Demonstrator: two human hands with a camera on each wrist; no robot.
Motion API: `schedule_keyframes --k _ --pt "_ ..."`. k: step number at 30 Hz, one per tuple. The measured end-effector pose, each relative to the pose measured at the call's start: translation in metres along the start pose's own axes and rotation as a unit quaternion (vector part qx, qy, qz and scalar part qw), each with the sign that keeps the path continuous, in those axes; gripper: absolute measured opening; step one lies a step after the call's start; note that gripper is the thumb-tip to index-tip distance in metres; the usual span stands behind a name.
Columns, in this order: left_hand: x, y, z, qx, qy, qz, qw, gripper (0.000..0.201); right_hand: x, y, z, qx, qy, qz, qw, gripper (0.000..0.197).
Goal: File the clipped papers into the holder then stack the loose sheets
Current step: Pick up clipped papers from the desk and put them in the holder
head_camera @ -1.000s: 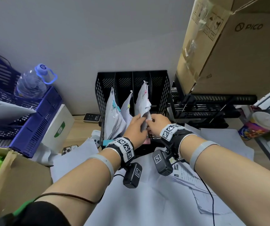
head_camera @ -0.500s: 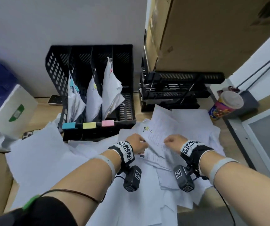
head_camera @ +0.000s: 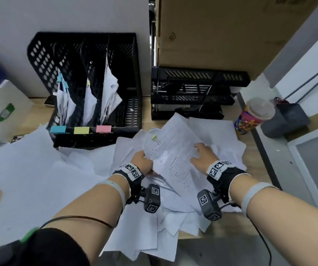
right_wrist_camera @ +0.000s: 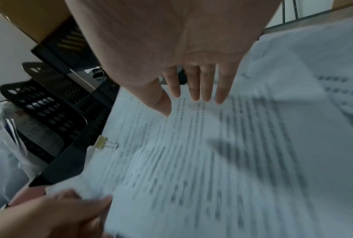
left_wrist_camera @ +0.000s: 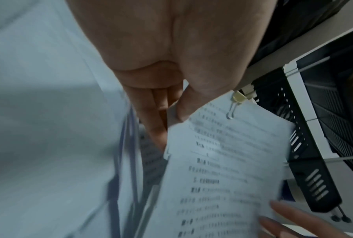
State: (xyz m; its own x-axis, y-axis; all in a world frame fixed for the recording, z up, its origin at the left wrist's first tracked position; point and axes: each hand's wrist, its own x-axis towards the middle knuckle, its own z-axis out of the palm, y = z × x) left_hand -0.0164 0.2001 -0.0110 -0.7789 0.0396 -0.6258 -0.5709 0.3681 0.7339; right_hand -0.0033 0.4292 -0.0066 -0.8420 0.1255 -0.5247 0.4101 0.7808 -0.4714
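Observation:
A printed bundle of papers (head_camera: 175, 150) with a yellow binder clip (head_camera: 155, 138) at its top edge lies on the paper pile. My left hand (head_camera: 143, 160) pinches the bundle's left edge between thumb and fingers (left_wrist_camera: 179, 111). My right hand (head_camera: 202, 152) rests flat on the bundle's right side, its fingers (right_wrist_camera: 200, 90) straight. The black mesh file holder (head_camera: 85, 89) stands behind, with clipped papers in its slots labelled blue, yellow and pink. Loose white sheets (head_camera: 39, 169) cover the desk around my arms.
A black stacked letter tray (head_camera: 192, 96) sits right of the holder under a large cardboard box (head_camera: 231, 31). A lidded paper cup (head_camera: 254, 116) and a grey object stand at the right edge. A white box (head_camera: 2, 110) stands at the left.
Both hands left the holder's pink slot and came down to the pile. The left hand has taken hold of the yellow-clipped bundle, and the right hand now lies flat on it.

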Motion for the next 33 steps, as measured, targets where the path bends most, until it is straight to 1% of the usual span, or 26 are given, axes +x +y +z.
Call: schedule_keyframes --k 2,4,5,6,7,8,9,10,11,12,14,15,16,19,20,21,22,23,24,25,27,28,29,31,32,33 --pt "-0.009 0.000 -0.016 -0.017 -0.008 -0.017 1.000 0.023 -0.003 -0.013 -0.012 -0.020 0.048 -0.007 0.999 0.071" --pt "-0.025 0.001 -0.036 -0.034 -0.016 -0.046 0.998 0.025 -0.007 -0.030 -0.017 -0.047 0.059 -0.006 0.997 0.075" --pt "-0.032 0.000 -0.045 -0.041 -0.019 -0.056 0.997 0.027 -0.009 -0.037 -0.016 -0.048 0.044 -0.007 0.998 0.072" --pt "-0.039 -0.001 -0.055 -0.049 -0.018 -0.064 0.997 0.029 -0.009 -0.046 -0.015 -0.034 0.019 -0.012 0.999 0.062" --pt "-0.046 -0.002 -0.063 -0.054 -0.015 -0.067 0.996 0.030 -0.009 -0.055 -0.011 -0.013 -0.002 -0.023 1.000 0.044" --pt "-0.052 -0.003 -0.073 -0.058 -0.005 -0.071 0.996 0.031 -0.009 -0.063 -0.007 -0.006 -0.011 -0.035 0.999 0.020" --pt "-0.057 -0.005 -0.082 -0.058 0.012 -0.073 0.996 0.032 -0.010 -0.071 -0.003 -0.002 -0.008 -0.055 0.998 0.006" --pt "-0.061 -0.008 -0.091 -0.061 0.029 -0.069 0.995 0.032 -0.009 -0.077 0.003 0.001 -0.004 -0.064 0.998 0.019" --pt "-0.065 -0.011 -0.099 -0.063 0.044 -0.067 0.995 0.029 -0.010 -0.085 0.009 0.005 -0.004 -0.076 0.997 0.025" --pt "-0.070 -0.015 -0.107 -0.069 0.059 -0.062 0.994 0.025 -0.012 -0.093 0.014 0.004 -0.001 -0.081 0.997 0.026" --pt "-0.079 -0.021 -0.122 -0.082 0.083 -0.055 0.992 0.026 -0.017 -0.110 0.023 -0.008 -0.001 -0.092 0.996 0.028" --pt "-0.083 -0.024 -0.130 -0.088 0.090 -0.051 0.991 0.026 -0.019 -0.117 0.027 -0.008 0.000 -0.098 0.995 0.027" --pt "-0.086 -0.027 -0.136 -0.094 0.094 -0.045 0.990 0.027 -0.021 -0.124 0.030 -0.012 -0.007 -0.089 0.996 0.024" --pt "-0.096 -0.031 -0.154 -0.102 0.110 -0.032 0.988 0.028 -0.029 -0.144 0.038 -0.036 -0.010 -0.093 0.995 0.003" --pt "-0.098 -0.030 -0.159 -0.103 0.113 -0.027 0.988 0.029 -0.030 -0.149 0.040 -0.060 -0.003 -0.091 0.994 0.013" --pt "-0.101 -0.030 -0.164 -0.104 0.114 -0.022 0.988 0.028 -0.033 -0.154 0.043 -0.086 0.017 -0.088 0.992 0.033" --pt "-0.103 -0.028 -0.169 -0.102 0.112 -0.016 0.988 0.028 -0.040 -0.162 0.045 -0.096 0.044 -0.092 0.990 0.048" --pt "-0.105 -0.024 -0.172 -0.100 0.105 -0.009 0.989 0.026 -0.046 -0.171 0.048 -0.097 0.064 -0.111 0.987 0.051" --pt "-0.107 -0.021 -0.176 -0.098 0.097 -0.004 0.990 0.025 -0.054 -0.181 0.051 -0.096 0.055 -0.137 0.984 0.045" --pt "-0.108 -0.017 -0.180 -0.096 0.085 0.002 0.992 0.025 -0.063 -0.193 0.055 -0.102 0.015 -0.158 0.982 0.040" --pt "-0.108 -0.008 -0.184 -0.097 0.064 0.014 0.993 0.029 -0.082 -0.214 0.063 -0.131 -0.095 -0.176 0.971 0.048" --pt "-0.107 -0.003 -0.189 -0.093 0.054 0.024 0.994 0.030 -0.093 -0.228 0.069 -0.141 -0.128 -0.175 0.966 0.051" --pt "-0.106 0.002 -0.189 -0.087 0.047 0.033 0.995 0.028 -0.098 -0.236 0.076 -0.159 -0.144 -0.177 0.961 0.053" --pt "-0.101 0.013 -0.195 -0.060 0.036 0.062 0.996 0.022 -0.102 -0.251 0.089 -0.172 -0.118 -0.161 0.965 0.062" --pt "-0.098 0.018 -0.198 -0.048 0.035 0.078 0.995 0.024 -0.100 -0.257 0.094 -0.161 -0.099 -0.144 0.971 0.060" --pt "-0.096 0.022 -0.201 -0.039 0.027 0.089 0.995 0.026 -0.099 -0.262 0.096 -0.146 -0.080 -0.132 0.977 0.053"
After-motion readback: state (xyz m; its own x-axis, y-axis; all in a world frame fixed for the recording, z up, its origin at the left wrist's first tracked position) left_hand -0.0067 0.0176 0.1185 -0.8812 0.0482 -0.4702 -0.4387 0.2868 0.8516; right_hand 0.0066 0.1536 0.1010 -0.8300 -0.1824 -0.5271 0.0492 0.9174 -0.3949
